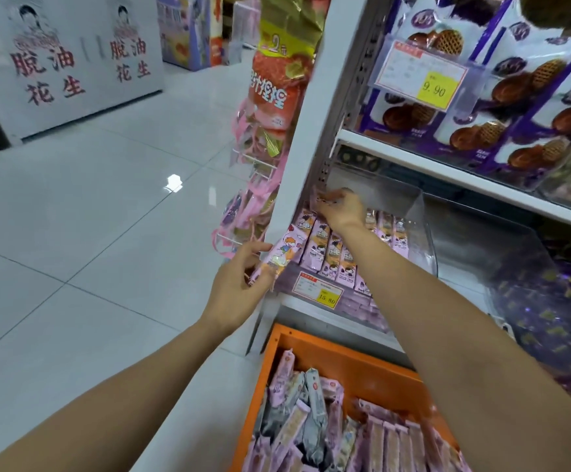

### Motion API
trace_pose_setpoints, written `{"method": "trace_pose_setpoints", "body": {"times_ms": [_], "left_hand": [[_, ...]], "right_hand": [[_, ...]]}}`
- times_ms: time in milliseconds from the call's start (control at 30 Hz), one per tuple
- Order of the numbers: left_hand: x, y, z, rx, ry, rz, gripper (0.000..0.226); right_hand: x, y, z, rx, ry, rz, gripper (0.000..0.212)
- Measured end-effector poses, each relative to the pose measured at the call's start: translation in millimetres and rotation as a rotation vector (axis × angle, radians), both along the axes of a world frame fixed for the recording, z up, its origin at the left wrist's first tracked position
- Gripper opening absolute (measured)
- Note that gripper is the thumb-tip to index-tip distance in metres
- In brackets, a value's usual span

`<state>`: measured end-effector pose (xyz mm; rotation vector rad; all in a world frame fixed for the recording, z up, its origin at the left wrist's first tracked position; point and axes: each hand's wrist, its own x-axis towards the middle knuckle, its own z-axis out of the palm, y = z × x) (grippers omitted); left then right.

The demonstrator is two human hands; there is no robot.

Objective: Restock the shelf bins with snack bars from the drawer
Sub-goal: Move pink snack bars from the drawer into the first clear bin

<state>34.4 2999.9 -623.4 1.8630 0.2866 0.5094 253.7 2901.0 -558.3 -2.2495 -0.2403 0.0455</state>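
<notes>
1. Orange drawer (345,362), nearest, pulled open below the shelving. It holds loose snack bars (311,420) in pink and grey wrappers, heaped at the left and lined up more evenly at the right.

2. Left hand (239,291), above and left of the drawer, just outside the shelf's end post. Its fingers and thumb are curled round a bundle of pink bars (277,257) printed with a cartoon figure. The bundle is tilted, with its upper end touching the bin's front left corner.

3. Clear plastic bin (423,233) on the lower shelf, directly above the drawer. Rows of stocked bars (331,253) fill its left part; the right part shows bare plastic. A yellow price tag (321,291) reading 15.80 sits on its front.

4. Right hand (340,209), reaching across into the bin's back left corner. Its fingers pinch a pink bar (321,197) above the stocked rows.

5. Neighbouring bin (549,318), to the right, full of purple-wrapped sweets.

6. Upper shelf: purple waffle biscuit bags (481,107), with a 9.90 price card (423,76) in front.

7. Hanging snack packets (270,97) in red, gold and pink on the shelf's end.

8. White tiled floor (90,216), left.

9. White display box (73,63) with red Chinese lettering, farthest, upper left.
</notes>
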Motion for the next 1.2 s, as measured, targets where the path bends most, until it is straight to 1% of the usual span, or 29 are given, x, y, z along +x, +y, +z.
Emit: {"method": "trace_pose_setpoints", "body": {"times_ms": [133, 300, 400, 433, 467, 533, 633, 700, 867, 933, 1033, 1133, 1200], "left_hand": [[0.1, 2.9, -0.4, -0.024, -0.011, -0.004, 0.033], [-1.5, 1.8, -1.3, -0.042, -0.010, -0.006, 0.033], [-2.1, 0.2, -1.7, -0.046, -0.025, -0.009, 0.032], [-2.6, -0.9, -1.3, -0.048, -0.028, -0.009, 0.032], [-3.0, -2.3, -1.3, -0.051, -0.028, -0.009, 0.032], [-4.1, -5.2, -0.1, -0.068, -0.020, -0.006, 0.029], [-4.9, -10.0, 5.2, -0.084, -0.019, -0.003, 0.027], [-3.9, -14.1, 10.8, -0.094, -0.016, -0.012, 0.028], [2.0, -27.6, 21.9, -0.119, 0.010, -0.019, 0.033], [4.7, -34.0, 26.0, -0.132, 0.006, -0.013, 0.034], [9.4, -42.2, 29.5, -0.160, -0.005, -0.012, 0.037], [15.0, -50.7, 33.1, -0.138, -0.041, -0.017, 0.040], [19.2, -54.4, 38.1, -0.134, -0.047, -0.003, 0.038]], "right_hand": [[8.0, 7.0, -4.1, -0.001, 0.013, -0.031, 0.018], [6.2, 10.4, -11.2, -0.119, 0.000, 0.089, 0.021], [-1.1, 8.3, -8.9, -0.125, 0.024, 0.146, 0.033], [-3.9, 6.7, -8.7, -0.103, 0.019, 0.143, 0.036], [-6.7, 4.4, -8.3, -0.072, 0.011, 0.141, 0.034], [-13.6, -2.8, -7.6, -0.011, -0.014, 0.144, 0.023], [-27.4, -15.6, -4.0, 0.070, -0.037, 0.148, 0.025], [-34.0, -24.6, -2.6, 0.128, -0.031, 0.139, 0.023], [-51.5, -45.3, 2.4, 0.238, 0.037, 0.174, 0.015], [-60.0, -53.7, 7.3, 0.309, 0.068, 0.228, 0.009], [-71.1, -66.7, 13.2, 0.393, 0.188, 0.348, 0.004], [-77.7, -74.9, 16.3, 0.421, 0.283, 0.458, 0.021], [-78.8, -76.1, 17.6, 0.425, 0.309, 0.473, 0.031]]}}
